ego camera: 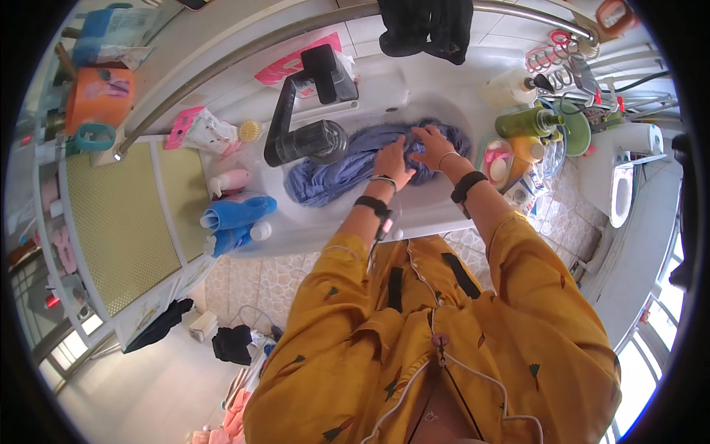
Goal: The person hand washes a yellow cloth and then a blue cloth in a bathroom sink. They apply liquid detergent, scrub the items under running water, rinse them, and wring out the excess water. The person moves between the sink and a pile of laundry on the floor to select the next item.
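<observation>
A wet, bluish-purple cloth (338, 166) lies bunched and stretched out in the white sink basin (427, 205). My left hand (392, 162) rests on the middle of the cloth, fingers extended. Just to its right, my right hand (431, 147) presses on the darker, crumpled end, its fingers spread and slightly bent. Whether either hand pinches any fabric cannot be told. Both wrists wear dark bands. A dark faucet (305, 141) reaches over the left part of the cloth and hides some of it.
Blue bottles (238, 213), a pink pump bottle (230, 182) and a round brush (250, 131) stand left of the basin. On the right are a green pump bottle (524, 122) and a soap dish (495, 161). Black cloth (427, 28) hangs from a metal rail (238, 58) beyond the basin.
</observation>
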Motion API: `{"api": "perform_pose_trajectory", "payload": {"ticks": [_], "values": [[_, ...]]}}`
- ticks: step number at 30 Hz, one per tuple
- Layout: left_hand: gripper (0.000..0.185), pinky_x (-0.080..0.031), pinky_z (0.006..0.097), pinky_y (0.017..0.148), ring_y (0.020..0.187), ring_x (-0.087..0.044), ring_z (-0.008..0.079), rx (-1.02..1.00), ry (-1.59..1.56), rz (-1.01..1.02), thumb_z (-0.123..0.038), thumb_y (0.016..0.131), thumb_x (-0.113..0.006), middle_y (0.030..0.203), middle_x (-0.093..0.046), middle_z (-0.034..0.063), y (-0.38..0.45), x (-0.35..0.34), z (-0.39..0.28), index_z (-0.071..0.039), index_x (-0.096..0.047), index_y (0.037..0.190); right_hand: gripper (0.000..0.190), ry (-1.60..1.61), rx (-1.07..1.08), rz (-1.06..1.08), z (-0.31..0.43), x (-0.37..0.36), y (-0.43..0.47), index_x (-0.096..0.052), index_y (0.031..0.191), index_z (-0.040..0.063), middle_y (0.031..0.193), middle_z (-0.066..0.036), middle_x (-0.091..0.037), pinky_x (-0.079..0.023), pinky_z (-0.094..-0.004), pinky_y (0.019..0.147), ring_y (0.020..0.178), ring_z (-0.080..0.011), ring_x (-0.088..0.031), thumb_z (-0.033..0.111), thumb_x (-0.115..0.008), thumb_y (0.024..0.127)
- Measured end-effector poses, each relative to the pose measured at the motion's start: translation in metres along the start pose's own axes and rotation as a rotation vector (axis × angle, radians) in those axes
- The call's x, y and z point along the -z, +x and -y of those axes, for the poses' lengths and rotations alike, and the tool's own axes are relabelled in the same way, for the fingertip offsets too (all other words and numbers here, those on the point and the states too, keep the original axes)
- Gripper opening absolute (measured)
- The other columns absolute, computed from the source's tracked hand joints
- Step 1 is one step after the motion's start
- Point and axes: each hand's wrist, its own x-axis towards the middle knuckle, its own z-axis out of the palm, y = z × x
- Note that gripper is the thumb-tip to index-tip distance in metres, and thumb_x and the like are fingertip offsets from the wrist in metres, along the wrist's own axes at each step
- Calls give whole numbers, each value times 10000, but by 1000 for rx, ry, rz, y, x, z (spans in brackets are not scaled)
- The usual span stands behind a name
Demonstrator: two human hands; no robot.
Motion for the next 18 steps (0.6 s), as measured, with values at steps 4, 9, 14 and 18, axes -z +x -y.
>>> {"api": "perform_pose_trajectory", "payload": {"ticks": [4,9,14,18], "values": [[493,-530,451,787,948,-631,391,225,-122,151,-152,803,-713,1079,-646,182,13,-10,-9,-115,-463,1226,996,8,113,-64,-22,-1,9,-375,1442,212,1367,-179,-442,-449,-419,1016,1237,-399,-488,227,-900,596],[189,-509,419,674,821,-653,359,-57,-167,24,-37,706,-635,846,-671,132,-31,55,8,-89,-604,884,695,-172,192,187,-45,25,2,-559,1300,205,1167,-131,-643,-481,-440,948,1112,-360,-590,214,-832,661],[195,-509,426,684,821,-646,365,-173,-135,-155,-25,647,-615,840,-677,134,-110,164,59,-73,-655,832,319,-132,115,40,-51,77,-6,-702,1086,190,1060,-130,-692,-503,-421,893,1018,-355,-635,266,-662,779],[145,-489,405,631,734,-620,373,-69,75,-320,-31,642,-653,778,-643,153,-179,231,91,-57,-631,782,337,-71,-44,-19,-56,123,3,-696,1115,154,1070,-144,-696,-506,-417,891,1022,-352,-645,264,-620,806]]}}
